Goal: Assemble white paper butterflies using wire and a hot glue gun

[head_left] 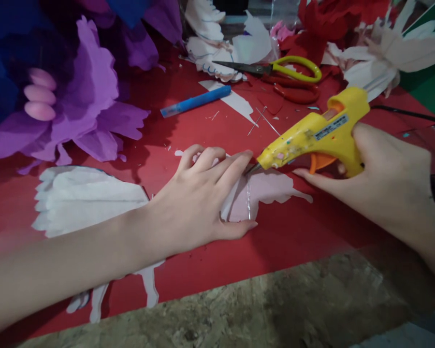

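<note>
My right hand (391,169) grips a yellow glue gun (311,133) by its handle, near the orange trigger. Its nozzle points down and left at a pale pink paper cutout (271,186), close by my left fingertips. A shiny line that looks like glue runs across this paper. My left hand (206,193) lies over the cutout's left part with the thumb spread away from the fingers, and hides what is beneath. Under and beside my left forearm is a white scalloped paper piece (90,195), with more cut paper strips (150,287) below the arm.
Red sheeting (217,270) covers the work surface. Beyond my hands lie a blue pen (195,101), scissors (293,72) with yellow and red handles, and paper scraps (235,101). Large purple paper flowers (101,96) stand left; white petals (387,58) lie right, near a black cord (409,112).
</note>
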`<act>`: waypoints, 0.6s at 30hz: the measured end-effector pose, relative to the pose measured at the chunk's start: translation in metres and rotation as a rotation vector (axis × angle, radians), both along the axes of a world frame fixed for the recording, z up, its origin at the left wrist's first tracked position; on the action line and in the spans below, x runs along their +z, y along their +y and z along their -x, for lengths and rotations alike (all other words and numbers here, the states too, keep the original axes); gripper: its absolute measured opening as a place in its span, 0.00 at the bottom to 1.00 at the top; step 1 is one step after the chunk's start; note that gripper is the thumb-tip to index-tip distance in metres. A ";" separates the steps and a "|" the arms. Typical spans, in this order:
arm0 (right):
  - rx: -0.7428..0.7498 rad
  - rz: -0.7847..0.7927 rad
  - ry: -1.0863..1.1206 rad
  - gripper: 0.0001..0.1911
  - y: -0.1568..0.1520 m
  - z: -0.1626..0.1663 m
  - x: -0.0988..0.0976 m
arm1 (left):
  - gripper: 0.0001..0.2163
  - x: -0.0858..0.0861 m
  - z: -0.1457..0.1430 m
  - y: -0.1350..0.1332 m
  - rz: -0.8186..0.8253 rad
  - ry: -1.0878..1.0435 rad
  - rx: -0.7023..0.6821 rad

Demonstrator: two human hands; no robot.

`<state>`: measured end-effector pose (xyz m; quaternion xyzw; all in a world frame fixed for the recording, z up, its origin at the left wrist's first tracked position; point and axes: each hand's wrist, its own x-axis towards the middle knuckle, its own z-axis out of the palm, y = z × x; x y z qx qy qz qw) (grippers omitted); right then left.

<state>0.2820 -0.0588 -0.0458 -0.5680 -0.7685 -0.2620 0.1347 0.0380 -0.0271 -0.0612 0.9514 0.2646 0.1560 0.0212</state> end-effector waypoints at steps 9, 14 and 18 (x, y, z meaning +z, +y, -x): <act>-0.051 0.009 0.020 0.29 -0.004 -0.001 0.003 | 0.36 0.000 0.000 0.001 0.008 0.007 -0.001; -0.261 0.099 0.107 0.37 0.000 0.004 0.001 | 0.36 0.000 -0.001 0.000 0.013 0.026 0.010; -0.270 0.109 0.098 0.38 0.002 0.005 0.001 | 0.37 0.001 -0.001 -0.001 0.019 0.023 0.018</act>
